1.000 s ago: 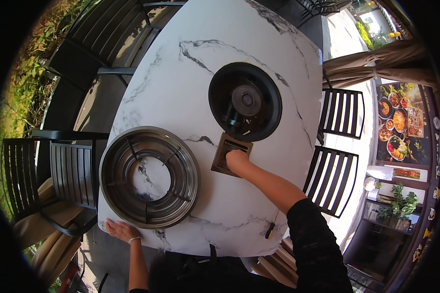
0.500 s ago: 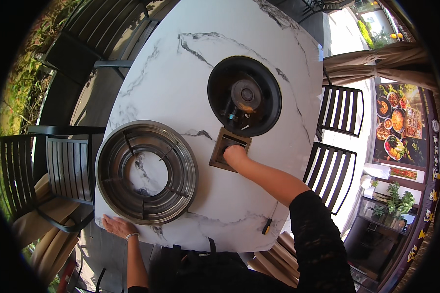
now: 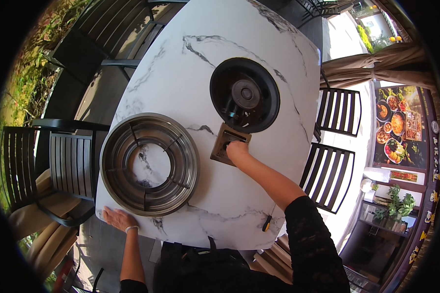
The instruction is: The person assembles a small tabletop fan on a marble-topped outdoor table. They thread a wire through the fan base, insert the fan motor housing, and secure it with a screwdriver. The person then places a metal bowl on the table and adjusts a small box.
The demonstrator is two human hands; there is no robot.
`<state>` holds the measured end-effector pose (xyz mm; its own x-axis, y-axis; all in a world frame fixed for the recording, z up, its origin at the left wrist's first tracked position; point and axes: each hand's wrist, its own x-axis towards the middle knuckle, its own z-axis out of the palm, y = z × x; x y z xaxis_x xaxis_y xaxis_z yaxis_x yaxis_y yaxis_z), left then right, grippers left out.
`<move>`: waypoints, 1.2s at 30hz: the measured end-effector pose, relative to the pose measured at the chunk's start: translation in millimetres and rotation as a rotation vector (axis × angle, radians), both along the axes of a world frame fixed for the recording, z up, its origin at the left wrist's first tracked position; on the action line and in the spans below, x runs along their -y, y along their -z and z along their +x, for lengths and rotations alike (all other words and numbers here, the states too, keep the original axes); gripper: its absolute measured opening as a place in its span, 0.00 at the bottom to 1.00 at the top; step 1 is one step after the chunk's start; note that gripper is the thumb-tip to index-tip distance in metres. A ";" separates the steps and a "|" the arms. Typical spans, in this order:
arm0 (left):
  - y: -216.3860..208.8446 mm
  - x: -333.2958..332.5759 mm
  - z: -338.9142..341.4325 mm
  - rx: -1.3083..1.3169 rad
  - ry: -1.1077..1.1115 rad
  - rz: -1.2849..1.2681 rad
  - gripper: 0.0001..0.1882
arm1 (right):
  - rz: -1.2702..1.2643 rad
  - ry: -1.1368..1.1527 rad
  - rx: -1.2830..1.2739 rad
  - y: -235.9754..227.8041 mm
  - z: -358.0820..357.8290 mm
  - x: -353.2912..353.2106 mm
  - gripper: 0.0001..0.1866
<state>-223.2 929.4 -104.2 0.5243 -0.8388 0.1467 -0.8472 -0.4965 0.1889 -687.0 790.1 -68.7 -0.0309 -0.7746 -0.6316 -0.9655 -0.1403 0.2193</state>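
Note:
My right hand (image 3: 236,149) is over a square bronze-coloured panel (image 3: 217,152) set in the tabletop. Its fingers are curled down at the panel's middle; whatever they grip is hidden beneath them. Just beyond the panel, a round black recessed bowl (image 3: 270,105) holds a burner with a round metal cap (image 3: 247,94). My left hand (image 3: 118,219) lies flat on the table's near left edge, fingers stretched out. Right beside it rests a wide steel ring (image 3: 185,141) with prongs pointing inward; the tabletop shows through its centre.
The white marble-patterned table (image 3: 166,73) has curved edges. A black-and-yellow screwdriver (image 3: 266,223) lies near its front right edge. Dark slatted chairs (image 3: 326,178) stand on the right, with another chair (image 3: 71,166) on the left.
The view has shifted slightly, so the ring and left hand appear a little higher and farther right. My right hand stays at the panel, its wrist slightly turned.

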 end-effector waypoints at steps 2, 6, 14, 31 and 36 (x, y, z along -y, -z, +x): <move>1.2 0.3 0.7 0.026 0.010 -0.012 0.28 | -0.158 0.027 0.005 -8.1 7.3 -10.2 0.07; -0.9 0.8 0.2 -0.004 -0.004 0.033 0.28 | -0.333 0.163 0.162 -30.4 31.7 -48.3 0.11; -7.6 4.6 -5.9 -0.016 -0.039 0.036 0.28 | -0.399 0.267 0.377 -59.7 74.2 -143.8 0.11; -0.8 7.7 -2.8 -0.005 -0.103 0.086 0.26 | -0.458 0.587 0.593 -27.7 106.3 -223.4 0.16; -1.4 7.8 -2.6 0.057 -0.075 0.061 0.25 | -0.488 0.597 0.642 -18.3 92.5 -225.9 0.16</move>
<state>-225.7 921.6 -102.8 0.5784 -0.8056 0.1280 -0.8156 -0.5682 0.1090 -594.5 1015.9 -50.5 -0.2643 -0.9222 -0.2821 -0.8041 0.3723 -0.4636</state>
